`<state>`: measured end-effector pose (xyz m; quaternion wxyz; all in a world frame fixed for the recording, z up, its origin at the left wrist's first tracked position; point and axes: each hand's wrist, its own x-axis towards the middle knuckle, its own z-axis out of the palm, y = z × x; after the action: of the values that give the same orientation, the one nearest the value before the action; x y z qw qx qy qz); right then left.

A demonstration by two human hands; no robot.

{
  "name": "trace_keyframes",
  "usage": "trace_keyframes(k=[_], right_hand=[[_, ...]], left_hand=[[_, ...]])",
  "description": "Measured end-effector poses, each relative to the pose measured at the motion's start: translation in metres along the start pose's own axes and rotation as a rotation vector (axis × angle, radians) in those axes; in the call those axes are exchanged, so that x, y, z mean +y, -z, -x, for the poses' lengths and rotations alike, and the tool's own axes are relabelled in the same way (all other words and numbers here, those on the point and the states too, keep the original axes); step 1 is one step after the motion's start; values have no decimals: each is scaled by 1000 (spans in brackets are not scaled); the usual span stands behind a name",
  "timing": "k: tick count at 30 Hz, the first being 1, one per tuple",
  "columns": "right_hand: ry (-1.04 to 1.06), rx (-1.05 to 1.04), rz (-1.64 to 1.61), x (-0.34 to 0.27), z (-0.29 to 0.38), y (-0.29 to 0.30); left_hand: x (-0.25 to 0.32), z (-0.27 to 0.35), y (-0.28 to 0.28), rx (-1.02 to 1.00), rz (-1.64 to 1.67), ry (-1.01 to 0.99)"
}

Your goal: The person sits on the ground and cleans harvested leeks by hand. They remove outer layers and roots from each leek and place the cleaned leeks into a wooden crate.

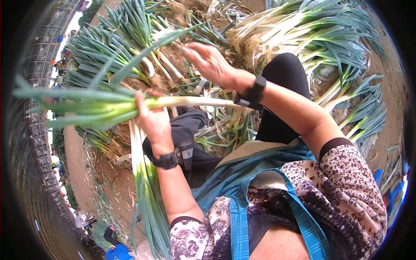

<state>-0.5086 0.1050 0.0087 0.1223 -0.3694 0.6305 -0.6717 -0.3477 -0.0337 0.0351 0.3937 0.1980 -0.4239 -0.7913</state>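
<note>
My left hand is closed around a leek where its green leaves meet the pale shank. The leek lies nearly level across the view, leaves to the left, root end to the right beneath my right wrist. Above the shank, my right hand is raised with its fingers extended and slightly blurred; no held thing shows in it. Below my left hand, more long leeks hang or lie beside my left forearm, green ends towards the bottom.
Piled leeks with roots lie at the upper right, and others at the upper left. Stripped leaves litter the ground between my knees. Smaller leeks lie at the right. A person's blue garment shows at the lower left.
</note>
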Motion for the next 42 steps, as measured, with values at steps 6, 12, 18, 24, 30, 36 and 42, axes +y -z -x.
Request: trace_keyframes(k=[6,12,18,24,30,36,42], right_hand=[[55,-404,527,34,95,-38],[-49,-427,472,29,97,-86],[-582,-410,20,50,78,-119],[107,-410,173,19,121,-98],[360,-505,165,16,135,-108],[166,-531,190,11,135,-106],[73,-442,776,26,123,-95]], left_hand=[[43,34,40,344,30,-104],[69,73,71,336,136,-144],[94,98,98,361,210,-247],[121,128,122,465,105,-413],[117,137,132,401,177,-397],[121,147,143,278,218,-409],[120,148,139,234,157,-447]])
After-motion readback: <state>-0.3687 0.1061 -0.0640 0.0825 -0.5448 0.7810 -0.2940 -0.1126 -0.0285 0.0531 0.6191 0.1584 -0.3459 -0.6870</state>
